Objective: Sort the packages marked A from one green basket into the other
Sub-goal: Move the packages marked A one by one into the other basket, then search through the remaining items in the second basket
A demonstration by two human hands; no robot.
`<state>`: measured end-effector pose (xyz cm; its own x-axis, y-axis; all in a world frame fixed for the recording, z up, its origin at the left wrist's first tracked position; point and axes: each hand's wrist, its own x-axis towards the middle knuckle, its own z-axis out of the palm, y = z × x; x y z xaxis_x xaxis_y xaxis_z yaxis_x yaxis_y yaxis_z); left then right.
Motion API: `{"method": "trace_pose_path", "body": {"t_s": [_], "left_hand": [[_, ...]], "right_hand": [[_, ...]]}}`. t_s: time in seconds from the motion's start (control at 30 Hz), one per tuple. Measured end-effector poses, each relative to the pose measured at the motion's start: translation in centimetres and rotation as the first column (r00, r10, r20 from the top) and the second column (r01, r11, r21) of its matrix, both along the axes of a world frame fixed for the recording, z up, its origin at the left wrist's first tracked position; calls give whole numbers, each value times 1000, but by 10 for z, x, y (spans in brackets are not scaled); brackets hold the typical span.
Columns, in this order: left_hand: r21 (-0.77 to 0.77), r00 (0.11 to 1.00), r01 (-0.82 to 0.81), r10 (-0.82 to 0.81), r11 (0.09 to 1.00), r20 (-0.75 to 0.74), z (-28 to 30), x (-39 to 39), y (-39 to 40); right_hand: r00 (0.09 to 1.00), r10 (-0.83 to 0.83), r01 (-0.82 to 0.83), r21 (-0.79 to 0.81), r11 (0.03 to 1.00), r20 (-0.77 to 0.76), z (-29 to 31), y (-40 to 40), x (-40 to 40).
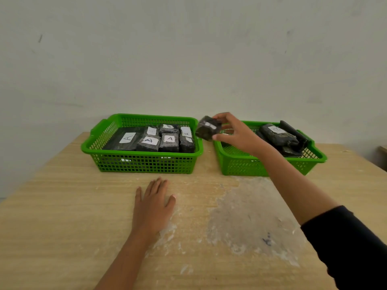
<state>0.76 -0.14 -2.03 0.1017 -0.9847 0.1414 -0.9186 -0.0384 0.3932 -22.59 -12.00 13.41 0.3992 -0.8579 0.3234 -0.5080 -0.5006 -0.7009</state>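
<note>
Two green baskets stand on the one wooden table [62,206]: the left basket [142,162] and the right basket [240,164]. In the left basket I count six dark wrapped packages [169,142] showing on top, each with a white label; on five the letter A can be read, the sixth is too small to tell. More may lie underneath. The right basket holds about four dark packages [278,135], piled so an exact count is hard; one shows a label. One more package [208,128] is held in the air. Two hands show: left hand [152,204] and right hand [236,132].
</note>
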Motion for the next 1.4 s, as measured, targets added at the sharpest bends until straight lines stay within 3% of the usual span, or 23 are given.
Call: {"method": "trace_pose_path", "body": {"t_s": [0.1,0.2,0.33,0.4,0.47,0.57,0.63,0.7,0.8,1.07,1.2,1.27,1.4], "left_hand": [[0,1000,-4,4,1000,0,1,0,0],[2,1000,3,-3,1000,0,0,1,-1],[-3,1000,5,-5,1000,-6,-1,1,-1],[-6,1000,2,-2,1000,-2,-2,1,-1],[-9,1000,0,0,1000,-8,-2,0,-2],[-12,1000,-1,1,1000,-10,-3,0,-2],[-13,1000,1,-1,1000,-10,-4,0,-2],[-11,1000,4,-4,1000,-6,-4,0,-3],[-9,1000,7,-7,1000,0,-5,1,-3],[-6,1000,6,-6,1000,-3,-3,0,-2],[4,1000,9,-9,1000,1,-2,-1,-2],[7,1000,9,-9,1000,5,-1,-1,-1],[14,1000,11,-11,1000,28,1,-1,0]], "right_hand": [[984,114,-109,41,993,-137,2,-2,39],[910,148,-115,106,988,-387,2,-12,69],[645,99,-73,68,995,-757,12,-27,93],[516,102,-76,73,994,-850,17,-32,102],[444,154,-48,148,988,-883,21,-36,107],[537,276,31,345,938,-797,23,-41,111],[597,269,53,372,927,-756,20,-43,113],[565,234,37,308,951,-791,14,-45,115],[433,129,-31,128,991,-892,-1,-45,119],[532,55,-25,50,998,-845,-14,-48,114],[737,69,-46,52,998,-672,-2,-50,104],[824,15,-39,-29,999,-566,5,-49,93],[914,-146,89,-164,983,-378,10,-48,50]]}}
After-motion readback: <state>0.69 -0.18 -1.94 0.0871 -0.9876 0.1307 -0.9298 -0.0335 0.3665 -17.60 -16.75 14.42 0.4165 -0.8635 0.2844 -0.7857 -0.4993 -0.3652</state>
